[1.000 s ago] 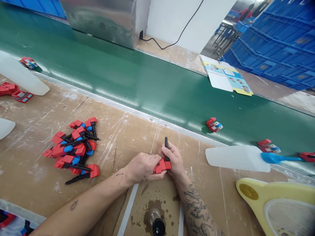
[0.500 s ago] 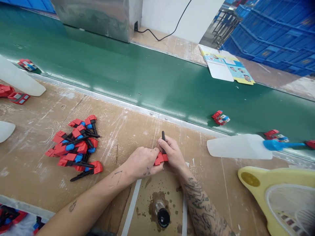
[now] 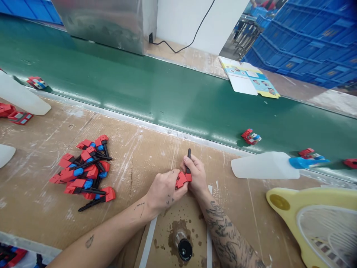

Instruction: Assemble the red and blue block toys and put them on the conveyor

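Near the middle of the cardboard-covered table, my left hand (image 3: 164, 189) has its fingers closed round a red plastic toy part (image 3: 181, 179). Close against it, my right hand (image 3: 197, 172) pinches a black rod (image 3: 189, 153) that points up past the thumb. The rod's lower end meets the red part, but the fingers hide how the two join. To the left lies a pile of similar toy pieces (image 3: 90, 173), red with blue and black rods. Below the hands stands a small clear container with a black top (image 3: 185, 249), on wet-spotted cardboard.
Beyond the table runs a green conveyor belt (image 3: 156, 96) carrying small red, white and blue toys (image 3: 251, 137). A white squeeze bottle with a blue nozzle (image 3: 262, 165) lies at right, above a yellow fan-like object (image 3: 295, 208). Blue crates (image 3: 304, 41) are stacked behind.
My hands stay together on the piece, and more of the red part shows between them. The rod has tilted slightly to the right. The whole view has shifted a little.
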{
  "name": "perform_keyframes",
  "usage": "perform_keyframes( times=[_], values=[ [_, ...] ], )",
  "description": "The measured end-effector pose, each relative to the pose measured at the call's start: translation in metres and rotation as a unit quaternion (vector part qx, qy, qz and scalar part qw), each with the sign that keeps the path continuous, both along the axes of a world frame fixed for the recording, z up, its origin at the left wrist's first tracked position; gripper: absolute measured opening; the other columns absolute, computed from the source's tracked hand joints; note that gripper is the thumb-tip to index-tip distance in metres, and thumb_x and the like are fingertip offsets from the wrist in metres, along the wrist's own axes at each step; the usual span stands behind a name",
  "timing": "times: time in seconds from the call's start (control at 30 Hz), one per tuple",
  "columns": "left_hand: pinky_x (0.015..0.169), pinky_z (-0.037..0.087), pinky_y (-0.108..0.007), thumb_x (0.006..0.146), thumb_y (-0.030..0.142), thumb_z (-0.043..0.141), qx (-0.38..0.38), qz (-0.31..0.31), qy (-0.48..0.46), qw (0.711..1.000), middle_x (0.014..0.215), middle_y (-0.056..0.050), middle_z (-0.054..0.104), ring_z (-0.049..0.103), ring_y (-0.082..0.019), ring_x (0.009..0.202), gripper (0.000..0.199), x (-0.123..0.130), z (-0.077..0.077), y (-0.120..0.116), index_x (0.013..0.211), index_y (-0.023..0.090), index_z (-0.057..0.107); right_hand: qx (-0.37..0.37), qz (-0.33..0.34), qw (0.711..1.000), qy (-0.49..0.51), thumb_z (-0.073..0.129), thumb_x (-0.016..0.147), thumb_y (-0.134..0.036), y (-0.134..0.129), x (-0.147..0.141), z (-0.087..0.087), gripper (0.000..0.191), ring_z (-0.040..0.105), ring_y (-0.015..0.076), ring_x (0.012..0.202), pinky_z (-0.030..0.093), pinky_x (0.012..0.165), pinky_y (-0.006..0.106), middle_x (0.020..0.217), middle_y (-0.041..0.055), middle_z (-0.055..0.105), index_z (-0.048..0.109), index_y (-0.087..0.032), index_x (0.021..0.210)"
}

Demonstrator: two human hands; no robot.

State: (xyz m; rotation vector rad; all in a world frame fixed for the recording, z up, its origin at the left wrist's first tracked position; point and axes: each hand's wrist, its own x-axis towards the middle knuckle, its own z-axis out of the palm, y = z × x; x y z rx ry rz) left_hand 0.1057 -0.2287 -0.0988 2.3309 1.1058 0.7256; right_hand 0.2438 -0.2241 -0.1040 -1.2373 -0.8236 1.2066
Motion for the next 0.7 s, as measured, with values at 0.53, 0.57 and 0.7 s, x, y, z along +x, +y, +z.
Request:
perform_keyframes(
  times=[0.53, 0.57, 0.7],
  values=[
    [0.049, 0.04, -0.026, 0.089, 0.036, 0.055, 0.056, -0.041, -0.043, 0.997, 0.059, 0.001, 0.059, 0.058, -0.015, 0.049, 0.02, -0.002, -0.005, 0.006, 0.077, 0.02, 0.05, -0.06, 0.046, 0.995, 0.06, 0.072, 0.078, -0.049, 0.004, 0.001, 0.007, 0.04, 0.032, 0.0086, 0.045, 0.025, 0.043, 0.022, 0.051, -0.006, 0.044, 0.048, -0.02, 0.063],
    [0.048, 0.04, -0.026, 0.089, 0.037, 0.054, 0.067, -0.055, -0.044, 0.995, 0.057, 0.002, 0.058, 0.057, -0.015, 0.046, 0.022, -0.003, -0.006, 0.007, 0.076, 0.02, 0.049, -0.079, 0.079, 0.991, 0.069, 0.073, 0.077, -0.049, 0.005, 0.003, 0.009, 0.041, 0.032, 0.0083, 0.045, 0.025, 0.043, 0.021, 0.051, -0.0059, 0.045, 0.049, -0.019, 0.063],
    [0.047, 0.04, -0.026, 0.09, 0.04, 0.051, 0.095, -0.113, -0.031, 0.989, 0.054, 0.002, 0.056, 0.055, -0.015, 0.043, 0.024, -0.008, -0.007, 0.011, 0.078, 0.019, 0.05, -0.139, 0.168, 0.971, 0.097, 0.076, 0.072, -0.052, 0.004, 0.01, 0.013, 0.043, 0.033, 0.0075, 0.046, 0.026, 0.042, 0.02, 0.054, -0.0068, 0.045, 0.05, -0.019, 0.064]
  ],
)
